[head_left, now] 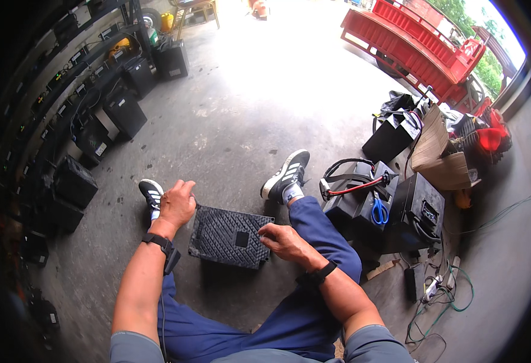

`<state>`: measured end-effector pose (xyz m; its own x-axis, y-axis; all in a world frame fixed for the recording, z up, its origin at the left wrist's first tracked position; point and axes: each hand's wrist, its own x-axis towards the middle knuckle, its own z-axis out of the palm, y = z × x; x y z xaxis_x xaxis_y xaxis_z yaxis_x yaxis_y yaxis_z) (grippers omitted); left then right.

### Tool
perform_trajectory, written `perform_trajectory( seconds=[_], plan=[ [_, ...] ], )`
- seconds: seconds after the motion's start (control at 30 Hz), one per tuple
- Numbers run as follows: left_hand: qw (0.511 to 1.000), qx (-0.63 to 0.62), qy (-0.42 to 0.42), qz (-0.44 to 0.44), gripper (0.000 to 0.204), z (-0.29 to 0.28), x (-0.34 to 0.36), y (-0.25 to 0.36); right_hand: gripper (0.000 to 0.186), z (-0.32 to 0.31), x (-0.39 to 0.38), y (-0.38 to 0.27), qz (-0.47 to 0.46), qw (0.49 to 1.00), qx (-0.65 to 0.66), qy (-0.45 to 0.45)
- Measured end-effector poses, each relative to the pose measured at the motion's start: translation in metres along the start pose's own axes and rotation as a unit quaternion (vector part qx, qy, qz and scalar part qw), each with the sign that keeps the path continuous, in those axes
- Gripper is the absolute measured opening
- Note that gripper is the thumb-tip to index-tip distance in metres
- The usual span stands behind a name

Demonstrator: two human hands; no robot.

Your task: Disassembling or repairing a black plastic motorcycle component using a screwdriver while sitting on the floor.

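A black rectangular box (220, 235) with a ribbed diagonal pattern and a small dark square on its top sits on the floor between my legs. My left hand (178, 204) is by its far left corner, fingers loosely bent and apart, with nothing visible in them. At the right edge of the box is my right hand (286, 243), its fingers curled together near the corner. Whatever those fingertips may hold is hidden or too small to name. A dark strap circles each wrist.
Black battery-like cases (126, 110) line the shelf rack at left. On my right, more black cases (413, 209) stand with blue-handled scissors (379, 212), a red-and-black cable (356, 187) and a torn cardboard box (440, 160). Green wires (453, 302) trail nearby. A red cargo vehicle (410, 45) stands beyond.
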<state>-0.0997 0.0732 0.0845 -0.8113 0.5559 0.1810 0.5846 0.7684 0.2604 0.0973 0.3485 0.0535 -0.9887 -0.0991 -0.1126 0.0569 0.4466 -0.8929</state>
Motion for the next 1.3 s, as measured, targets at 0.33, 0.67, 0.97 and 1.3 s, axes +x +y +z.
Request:
perform_trajectory(
  seconds=[0.33, 0.67, 0.97, 1.3],
  plan=[
    [1.0, 0.016, 0.026, -0.002, 0.044, 0.009, 0.003, -0.007, 0.025, 0.001, 0.001, -0.003, 0.012, 1.0, 0.002, -0.002],
    [0.994, -0.069, -0.005, -0.084, 0.05, 0.004, 0.005, -0.001, 0.025, 0.0, 0.001, -0.001, 0.018, 1.0, -0.008, -0.002],
    [0.995, -0.075, -0.011, -0.065, 0.06, 0.007, -0.003, -0.001, 0.025, 0.0, 0.001, -0.002, 0.026, 1.0, -0.007, -0.006],
    [0.974, -0.169, 0.006, -0.15, 0.067, 0.018, -0.023, 0.006, 0.024, 0.003, 0.002, 0.004, 0.014, 1.0, -0.004, 0.003]
  ],
)
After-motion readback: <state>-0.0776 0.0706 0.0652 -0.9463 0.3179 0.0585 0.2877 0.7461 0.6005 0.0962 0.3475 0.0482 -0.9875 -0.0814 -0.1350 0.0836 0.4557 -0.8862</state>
